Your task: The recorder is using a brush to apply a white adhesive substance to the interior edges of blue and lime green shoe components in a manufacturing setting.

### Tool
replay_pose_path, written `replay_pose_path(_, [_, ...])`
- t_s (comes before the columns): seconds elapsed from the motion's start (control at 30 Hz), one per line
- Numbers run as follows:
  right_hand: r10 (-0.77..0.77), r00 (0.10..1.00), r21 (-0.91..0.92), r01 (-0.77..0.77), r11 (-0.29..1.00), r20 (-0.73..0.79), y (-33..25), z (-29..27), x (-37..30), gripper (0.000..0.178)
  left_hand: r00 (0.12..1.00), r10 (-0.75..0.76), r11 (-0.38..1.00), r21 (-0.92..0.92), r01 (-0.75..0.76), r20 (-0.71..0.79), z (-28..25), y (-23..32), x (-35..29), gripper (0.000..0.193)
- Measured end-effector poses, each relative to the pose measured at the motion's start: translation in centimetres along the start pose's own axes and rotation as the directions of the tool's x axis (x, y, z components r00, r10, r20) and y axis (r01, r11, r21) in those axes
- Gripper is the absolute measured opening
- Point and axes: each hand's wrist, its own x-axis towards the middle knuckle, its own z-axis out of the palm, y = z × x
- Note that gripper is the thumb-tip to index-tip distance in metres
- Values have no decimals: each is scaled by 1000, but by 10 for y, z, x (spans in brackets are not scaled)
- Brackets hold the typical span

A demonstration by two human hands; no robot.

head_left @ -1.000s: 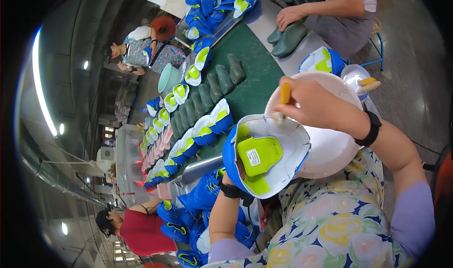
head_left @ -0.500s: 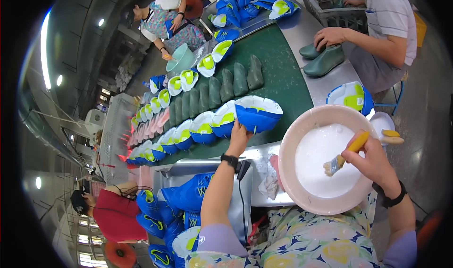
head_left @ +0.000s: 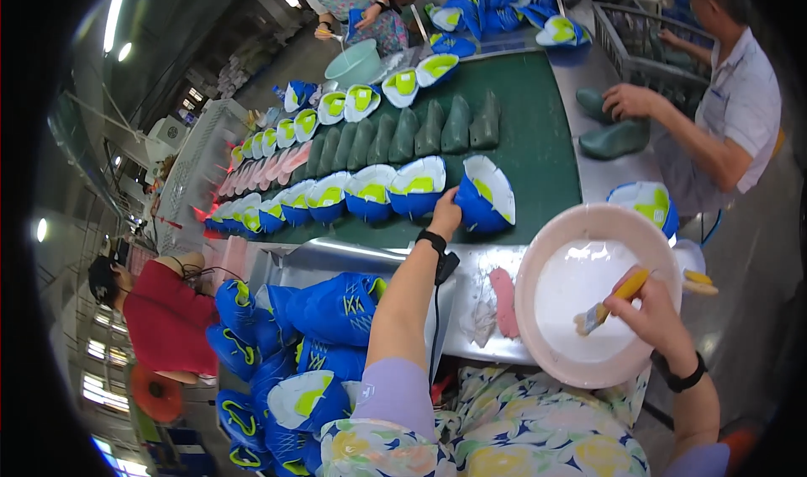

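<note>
My left hand (head_left: 446,214) grips the left edge of a blue shoe upper (head_left: 490,198) with a white lining and a yellow-green insole area. That upper stands tilted at the near right end of a row of similar uppers (head_left: 417,188) on a green conveyor belt (head_left: 538,132). In my right hand (head_left: 646,310) is a paintbrush (head_left: 618,299) with a yellow handle. Its pale bristles hang over a pink basin (head_left: 531,326) of white liquid (head_left: 580,275), apparently just above the surface.
Dark green shoe lasts (head_left: 429,130) line the belt's middle. Blue shoe uppers (head_left: 328,309) fill a metal tray at my left. A pink cloth (head_left: 504,302) lies beside the basin. One person handles green lasts (head_left: 614,139) at right; others work at the far end and left.
The end upper has turned more upright and now stands apart from the row, my left hand still on it. My right hand keeps the brush over the basin. The whole view has shifted.
</note>
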Motion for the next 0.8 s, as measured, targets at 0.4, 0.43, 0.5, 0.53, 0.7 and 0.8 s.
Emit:
replay_pose_path(0.4, [184, 981, 201, -168, 965, -66, 10, 17, -50, 22, 923, -377, 890, -304, 339, -74, -47, -8, -50, 45])
replay_pose_path(0.43, [181, 982, 200, -167, 966, -54, 6, 21, -51, 22, 916, -402, 839, -407, 362, -15, -58, -7, -58, 46])
replay_pose_path(0.5, [176, 982, 182, -162, 970, -62, 5, 21, -51, 22, 923, -384, 848, -397, 352, -2, -45, 12, -69, 61])
replay_pose_path(0.53, [164, 985, 163, -153, 975, -58, 4, 22, -50, 22, 926, -376, 855, -400, 331, -37, -39, 27, -82, 71])
replay_pose_path(0.7, [144, 988, 125, -137, 983, -52, -1, 28, -53, 20, 954, -288, 900, -364, 239, -86, -24, 35, -98, 99])
replay_pose_path(0.8, [135, 989, 112, -127, 985, -58, -2, 29, -57, 19, 953, -294, 870, -432, 238, -67, -28, 24, -90, 100])
